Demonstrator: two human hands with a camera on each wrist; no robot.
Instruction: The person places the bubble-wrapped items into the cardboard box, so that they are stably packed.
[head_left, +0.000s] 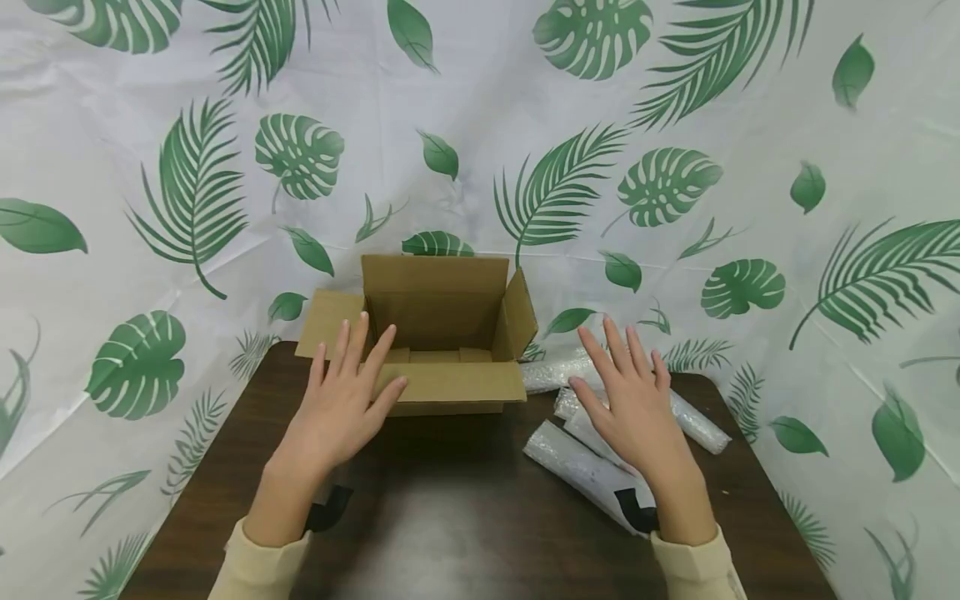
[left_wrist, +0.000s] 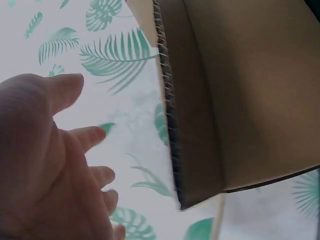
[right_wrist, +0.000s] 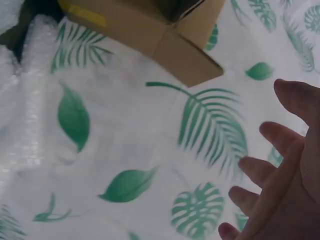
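Both hands are raised with fingers spread, holding nothing. In the head view my left hand [head_left: 337,412] overlaps the left front of an open cardboard box [head_left: 457,383]; my right hand [head_left: 637,408] is in front of several bubble-wrapped rolls [head_left: 581,471] on the right. The left wrist view has the left hand [left_wrist: 65,160] beside the box [left_wrist: 265,100], with a gap between them. In the right wrist view the right hand [right_wrist: 280,175] is apart from the box [right_wrist: 135,25], and bubble wrap [right_wrist: 35,100] lies at the left edge.
The box stands with its flaps up and outward at the back of a dark wooden table [head_left: 435,517]. Behind the table and at its sides hangs a white cloth [head_left: 465,108] with green leaf prints.
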